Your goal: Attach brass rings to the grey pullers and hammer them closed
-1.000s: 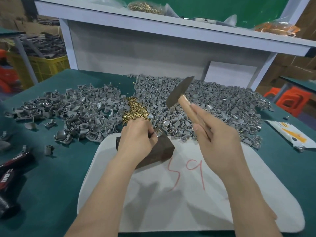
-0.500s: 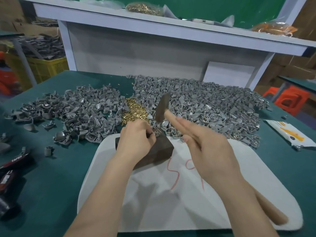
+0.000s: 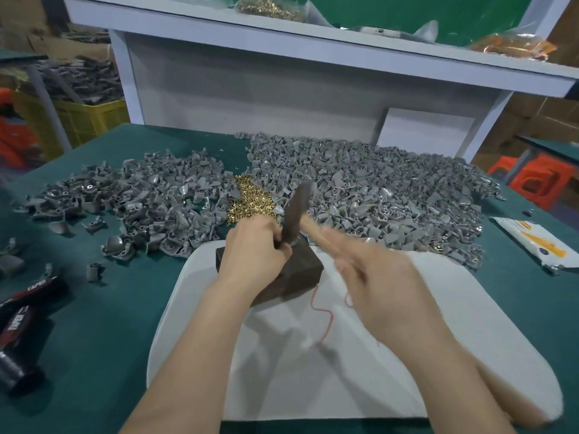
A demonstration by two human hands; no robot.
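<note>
My left hand (image 3: 255,250) rests on a dark metal block (image 3: 300,270) and pinches a small grey puller against its top; the puller is almost fully hidden by my fingers. My right hand (image 3: 379,277) grips a wooden-handled hammer (image 3: 296,214), blurred by motion, whose dark head is down at the block right beside my left fingertips. Behind the block lies a small heap of brass rings (image 3: 250,202). Grey pullers are piled to the left (image 3: 141,208) and to the right (image 3: 376,195).
The block sits on a white pad (image 3: 438,355) marked with red writing, on a green table (image 3: 94,324). Black cylinders (image 3: 22,308) lie at the left edge, a white packet (image 3: 532,242) at the right. A white shelf (image 3: 313,48) rises behind the piles.
The hammer swung down from a raised position over the right pile to the block beside my left fingers. My left hand stayed on the block.
</note>
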